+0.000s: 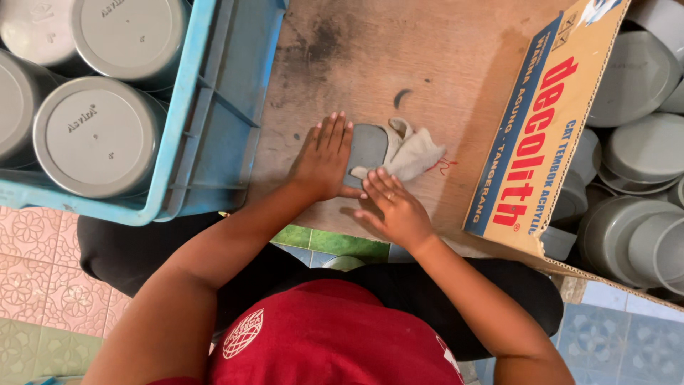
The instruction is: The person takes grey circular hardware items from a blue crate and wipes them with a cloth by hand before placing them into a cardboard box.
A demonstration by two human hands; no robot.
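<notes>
A flat grey piece is held down on the brown wooden tabletop while a pale cloth is taken up beside it.

The left hand is spread flat, fingers apart, partly over the piece's left edge. The right hand is curled, its fingertips pressed on the cloth's lower edge, nothing clamped. The step is judged to be wiping the piece; a firmer grip on the cloth is called for next. Grey caps are stacked in a blue crate and behind a cardboard flap.
</notes>
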